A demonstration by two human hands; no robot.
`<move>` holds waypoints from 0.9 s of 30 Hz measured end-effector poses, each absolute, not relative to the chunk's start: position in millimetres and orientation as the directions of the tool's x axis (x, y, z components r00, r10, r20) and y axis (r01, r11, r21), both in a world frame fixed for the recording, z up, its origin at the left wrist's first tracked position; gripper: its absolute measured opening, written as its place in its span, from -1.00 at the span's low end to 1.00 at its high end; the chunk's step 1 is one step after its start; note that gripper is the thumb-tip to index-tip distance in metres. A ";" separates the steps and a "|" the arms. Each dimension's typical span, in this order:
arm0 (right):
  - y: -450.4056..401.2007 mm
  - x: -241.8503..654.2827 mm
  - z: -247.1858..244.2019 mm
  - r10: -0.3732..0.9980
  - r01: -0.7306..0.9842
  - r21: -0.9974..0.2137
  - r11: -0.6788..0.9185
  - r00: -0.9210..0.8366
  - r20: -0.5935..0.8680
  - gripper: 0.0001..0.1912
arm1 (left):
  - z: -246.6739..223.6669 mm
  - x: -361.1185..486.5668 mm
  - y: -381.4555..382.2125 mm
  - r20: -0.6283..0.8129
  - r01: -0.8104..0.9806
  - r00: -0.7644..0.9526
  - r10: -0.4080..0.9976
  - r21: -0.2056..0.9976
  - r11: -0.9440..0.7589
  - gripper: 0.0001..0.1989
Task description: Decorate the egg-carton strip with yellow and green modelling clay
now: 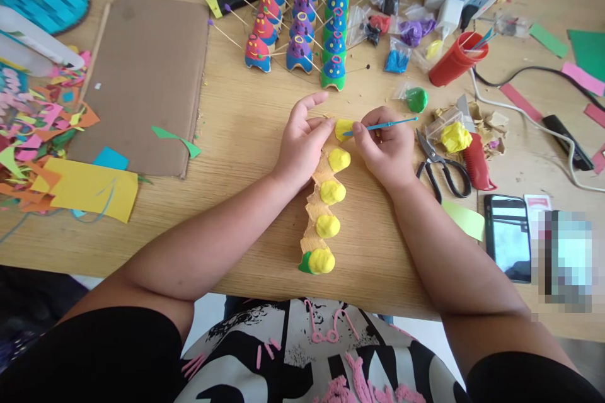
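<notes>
Between my hands on the worktop (246,201) lies the carton strip (322,170), running from near to far, with yellow clay (344,130) on each bump. Green clay (306,262) shows at its near end. My left hand (302,151) is at the far end, index finger lifted away and thumb beside the yellow clay; whether its other fingers pinch the strip, I cannot tell. My right hand (387,151) pinches a blue tool (392,124) between thumb and fingers, its near-left end at that far clay.

I judge the step in hand to be pressing or spreading the clay on the far bump, which looks flatter than the rounded lumps nearer me. The next move calls for a light, low angle on the tool and a steady left hand, since a hard push could dent the clay or shift the strip. To the right lie scissors (432,156) and spare clay (456,137); farther off stand painted-looking rows (300,47).
</notes>
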State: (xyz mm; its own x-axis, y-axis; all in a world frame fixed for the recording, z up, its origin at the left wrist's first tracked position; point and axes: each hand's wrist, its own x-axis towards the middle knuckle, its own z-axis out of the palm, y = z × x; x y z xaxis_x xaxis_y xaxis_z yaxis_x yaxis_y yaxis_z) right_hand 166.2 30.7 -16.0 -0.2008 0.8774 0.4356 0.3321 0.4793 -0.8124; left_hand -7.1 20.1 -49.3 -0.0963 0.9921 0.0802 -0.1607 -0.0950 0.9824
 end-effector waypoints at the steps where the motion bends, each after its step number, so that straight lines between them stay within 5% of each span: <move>1: 30.6 165.7 -15.9 0.880 0.332 -0.815 0.475 -0.197 0.433 -0.42 | -49.8 -7.2 20.5 0.083 -0.159 -0.095 0.992 0.982 -0.097 -0.62; 27: 31.3 167.6 -17.8 0.885 0.374 -0.803 0.464 -0.231 0.403 -0.56 | -53.4 -10.0 20.8 0.077 -0.147 -0.082 0.994 0.985 -0.089 -0.56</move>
State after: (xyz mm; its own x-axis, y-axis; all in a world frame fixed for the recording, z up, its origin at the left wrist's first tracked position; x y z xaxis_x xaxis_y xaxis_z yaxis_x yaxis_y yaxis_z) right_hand 167.6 31.3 -17.8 -0.2309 0.8854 0.4035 0.3745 0.4636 -0.8030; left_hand -10.0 20.8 -53.4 -0.0816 0.9937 0.0775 -0.1471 -0.0889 0.9851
